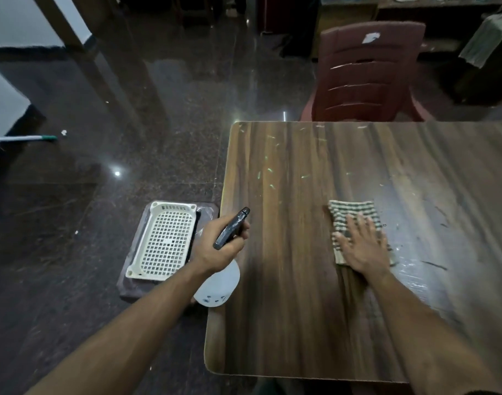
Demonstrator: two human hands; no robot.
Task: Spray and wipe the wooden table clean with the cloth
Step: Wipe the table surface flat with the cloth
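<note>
The wooden table (pixel 295 295) fills the right half of the view, with pale flecks scattered over its far part and a wet sheen at the right. A striped cloth (pixel 349 215) lies folded on it. My right hand (pixel 364 246) presses flat on the cloth with the fingers spread. Over the table's left edge, my left hand (pixel 221 246) grips a spray bottle (pixel 218 286) by its black trigger head, which points toward the far side. The bottle's white body hangs below my wrist.
A white perforated plastic basket (pixel 164 240) rests on a dark low stool beside the table's left edge. A maroon plastic chair (pixel 366 72) stands at the table's far side. Dark polished floor spreads to the left, with a white-and-green stick (pixel 21 138) lying there.
</note>
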